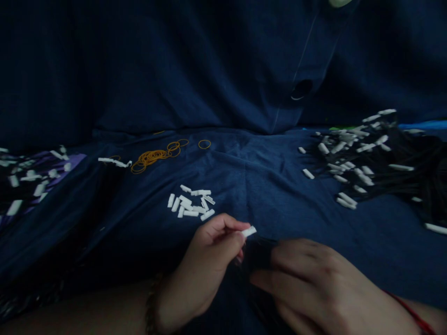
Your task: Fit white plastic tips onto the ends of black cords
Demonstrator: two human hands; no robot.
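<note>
In the head view, the left hand (216,260) pinches a little white piece (249,231) between thumb and finger; its free end points to two o'clock. The right hand (310,279) is at three o'clock, bent and blurry, by some dark strands (260,258); I cannot tell if it grips them. More white bits (186,202) lie on the blue cloth (265,186) at eleven o'clock, with yellow bands (152,157) farther that way. Black cords with white ends (365,177) sit at two o'clock. To do this well, pinch softly but tightly, leave the tip showing, and work slowly, as the light is dim.
</note>
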